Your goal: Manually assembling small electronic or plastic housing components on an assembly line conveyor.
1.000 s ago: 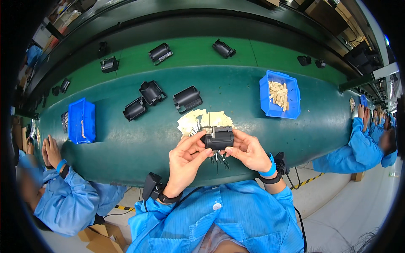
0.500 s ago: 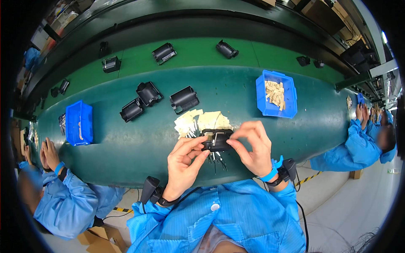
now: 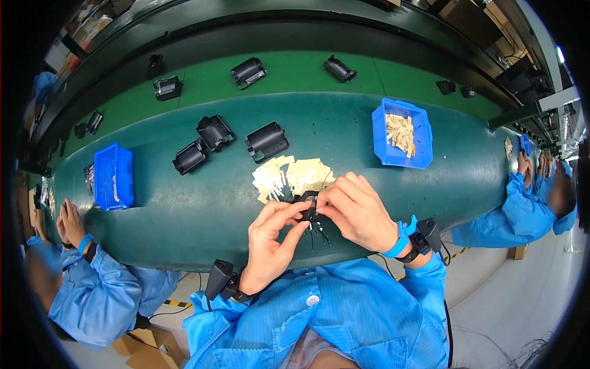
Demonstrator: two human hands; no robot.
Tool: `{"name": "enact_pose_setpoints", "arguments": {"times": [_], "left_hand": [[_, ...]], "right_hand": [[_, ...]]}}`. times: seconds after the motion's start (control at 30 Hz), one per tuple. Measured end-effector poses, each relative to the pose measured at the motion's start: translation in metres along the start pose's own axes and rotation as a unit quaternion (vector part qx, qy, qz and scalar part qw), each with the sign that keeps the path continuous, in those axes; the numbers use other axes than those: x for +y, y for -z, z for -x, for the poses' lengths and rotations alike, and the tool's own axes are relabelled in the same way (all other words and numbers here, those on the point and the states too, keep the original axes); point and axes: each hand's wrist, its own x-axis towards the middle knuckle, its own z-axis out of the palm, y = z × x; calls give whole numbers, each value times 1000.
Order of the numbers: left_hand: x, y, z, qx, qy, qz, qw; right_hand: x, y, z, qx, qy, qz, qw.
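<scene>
My left hand (image 3: 273, 230) is closed on a black plastic housing (image 3: 309, 213), its thumb and fingers at the left end. The right hand (image 3: 356, 212) bends over the same piece and covers most of it. Its thumb and index finger are pinched together at the housing's middle; whatever lies between them is too small to make out. Just beyond my hands is a spread of pale yellow paper pieces (image 3: 310, 175), with thin white strips (image 3: 278, 186) beside them. Several thin dark leads with pale ends (image 3: 318, 232) stick out below the housing.
Three more black housings, one of them this cylinder-like one (image 3: 267, 141), lie ahead on the green table. A blue bin (image 3: 381, 150) of tan pieces stands right, another blue bin (image 3: 114, 206) left. Farther off, a green belt (image 3: 203, 77) carries black parts. Co-workers sit on both sides.
My right hand has moved left and inward over the housing, its fingers now pinched at the middle instead of the right end. The housing looks turned. Parts on the far belt have shifted right.
</scene>
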Motion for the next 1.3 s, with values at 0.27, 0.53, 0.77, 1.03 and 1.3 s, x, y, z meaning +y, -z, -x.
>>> {"name": "enact_pose_setpoints", "arguments": {"times": [0.27,0.53,0.77,1.03,1.3], "left_hand": [[-1,6,0,-26,121,235,964],[-7,6,-6,-1,98,240,966],[-4,10,-11,58,76,213,972],[2,24,-17,87,104,265,955],[-11,39,-17,78,73,237,966]], "right_hand": [[62,52,-5,372,-116,224,893],[24,14,27,-3,-228,-371,900],[12,4,8,-59,-211,-265,939],[15,-8,-5,-61,-193,-315,927],[2,-14,-18,-63,-181,-244,951]]}}
